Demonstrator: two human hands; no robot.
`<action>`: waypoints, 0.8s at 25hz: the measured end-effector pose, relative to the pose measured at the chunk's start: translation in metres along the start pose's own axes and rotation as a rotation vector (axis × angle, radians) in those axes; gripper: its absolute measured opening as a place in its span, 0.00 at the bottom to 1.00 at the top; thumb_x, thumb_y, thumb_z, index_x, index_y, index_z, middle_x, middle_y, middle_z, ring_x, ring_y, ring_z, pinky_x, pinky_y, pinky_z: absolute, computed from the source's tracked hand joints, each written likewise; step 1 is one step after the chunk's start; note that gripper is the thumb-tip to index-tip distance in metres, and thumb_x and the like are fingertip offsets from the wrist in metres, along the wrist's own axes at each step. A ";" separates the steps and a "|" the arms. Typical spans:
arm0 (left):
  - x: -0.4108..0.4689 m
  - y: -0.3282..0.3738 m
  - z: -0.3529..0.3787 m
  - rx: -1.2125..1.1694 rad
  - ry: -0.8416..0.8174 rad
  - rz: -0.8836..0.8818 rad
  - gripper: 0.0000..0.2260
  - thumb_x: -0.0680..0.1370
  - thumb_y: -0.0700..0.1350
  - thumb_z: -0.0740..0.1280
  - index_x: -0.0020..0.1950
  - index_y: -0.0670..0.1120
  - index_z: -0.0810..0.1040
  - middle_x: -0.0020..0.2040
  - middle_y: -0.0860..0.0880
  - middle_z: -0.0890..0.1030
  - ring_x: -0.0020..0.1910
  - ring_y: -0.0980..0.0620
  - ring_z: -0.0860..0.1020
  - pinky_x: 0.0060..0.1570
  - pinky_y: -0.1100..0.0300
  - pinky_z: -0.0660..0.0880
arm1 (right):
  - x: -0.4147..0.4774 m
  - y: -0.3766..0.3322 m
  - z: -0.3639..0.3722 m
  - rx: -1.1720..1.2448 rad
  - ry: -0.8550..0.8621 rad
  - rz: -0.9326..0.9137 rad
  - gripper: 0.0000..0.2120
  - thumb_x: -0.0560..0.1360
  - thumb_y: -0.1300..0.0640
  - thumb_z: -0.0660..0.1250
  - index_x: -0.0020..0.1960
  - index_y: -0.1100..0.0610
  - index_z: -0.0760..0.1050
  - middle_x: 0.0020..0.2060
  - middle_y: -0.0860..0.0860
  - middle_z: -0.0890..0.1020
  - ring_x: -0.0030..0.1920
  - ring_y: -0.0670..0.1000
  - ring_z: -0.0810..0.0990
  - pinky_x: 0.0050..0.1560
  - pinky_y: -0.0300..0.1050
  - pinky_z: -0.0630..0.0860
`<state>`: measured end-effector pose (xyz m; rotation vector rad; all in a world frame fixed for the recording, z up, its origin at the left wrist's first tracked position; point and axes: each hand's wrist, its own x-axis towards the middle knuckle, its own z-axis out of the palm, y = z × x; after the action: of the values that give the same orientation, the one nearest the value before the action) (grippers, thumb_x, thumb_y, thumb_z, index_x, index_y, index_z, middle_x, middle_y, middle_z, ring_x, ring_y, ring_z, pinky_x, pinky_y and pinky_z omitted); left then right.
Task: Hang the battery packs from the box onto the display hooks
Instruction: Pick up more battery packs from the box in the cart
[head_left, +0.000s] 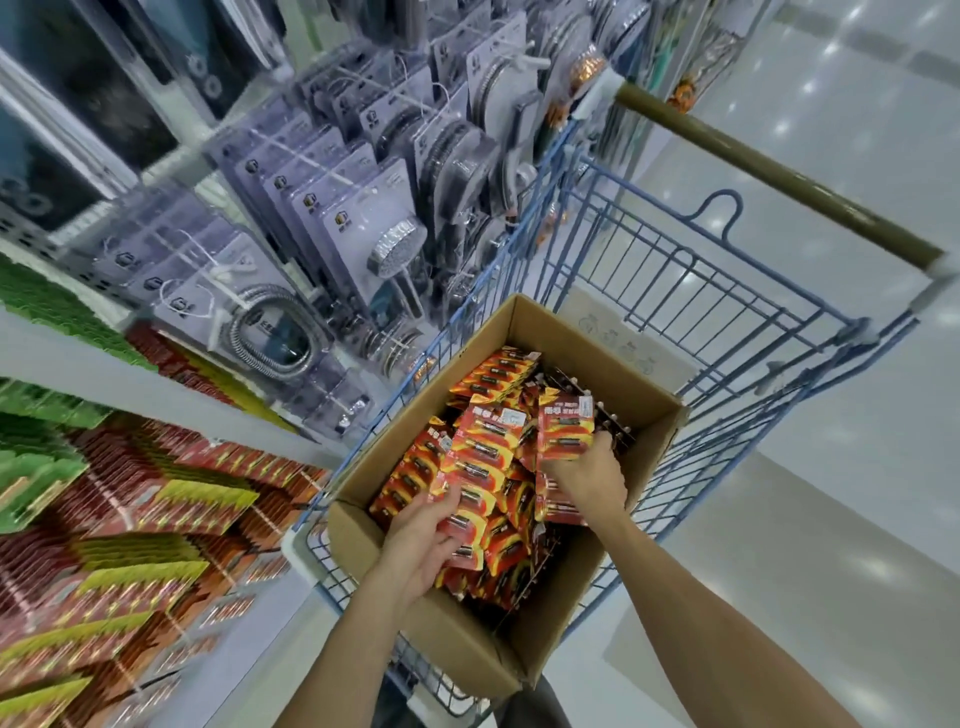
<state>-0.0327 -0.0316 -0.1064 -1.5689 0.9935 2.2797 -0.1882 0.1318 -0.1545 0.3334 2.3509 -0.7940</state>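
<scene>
Battery packs (493, 387) with blurred, unreadable white lettering fill the box (457, 642), left hand (423, 535) and right hand (587, 475) each gripping some.

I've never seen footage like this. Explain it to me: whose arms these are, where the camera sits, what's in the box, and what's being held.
There is no machine here. A person wears one wide-angle camera on the head, looking down, so the two bare arms are their own. Both reach into an open cardboard box that sits in a blue wire cart and is full of orange-red battery packs. The left hand grips a stack of packs. The right hand pinches a raised pack by its lower edge. To the left, a store display carries packaged shower heads and, lower down, blurred rows of red and green packs.
</scene>
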 end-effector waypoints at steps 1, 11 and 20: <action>-0.007 0.001 -0.002 -0.010 -0.009 0.027 0.15 0.78 0.43 0.74 0.64 0.46 0.78 0.52 0.42 0.88 0.49 0.43 0.87 0.49 0.44 0.83 | -0.006 0.001 -0.002 0.076 -0.035 -0.018 0.42 0.65 0.40 0.80 0.68 0.53 0.61 0.62 0.53 0.77 0.61 0.57 0.79 0.66 0.59 0.75; -0.150 0.009 -0.079 -0.055 -0.147 0.474 0.29 0.71 0.32 0.77 0.70 0.49 0.76 0.59 0.39 0.85 0.52 0.38 0.85 0.40 0.46 0.84 | -0.173 -0.069 -0.035 0.468 -0.397 -0.485 0.32 0.65 0.53 0.84 0.63 0.46 0.72 0.53 0.46 0.85 0.49 0.44 0.86 0.51 0.46 0.80; -0.295 0.030 -0.195 -0.360 0.120 0.822 0.19 0.70 0.44 0.73 0.62 0.51 0.81 0.53 0.42 0.87 0.44 0.42 0.87 0.34 0.52 0.83 | -0.355 -0.147 0.006 0.666 -0.689 -0.714 0.13 0.74 0.60 0.72 0.58 0.57 0.79 0.49 0.56 0.87 0.46 0.58 0.87 0.40 0.45 0.83</action>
<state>0.2209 -0.1170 0.1264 -1.6385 1.5515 3.0695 0.0283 -0.0005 0.1343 -0.4908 1.4711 -1.7016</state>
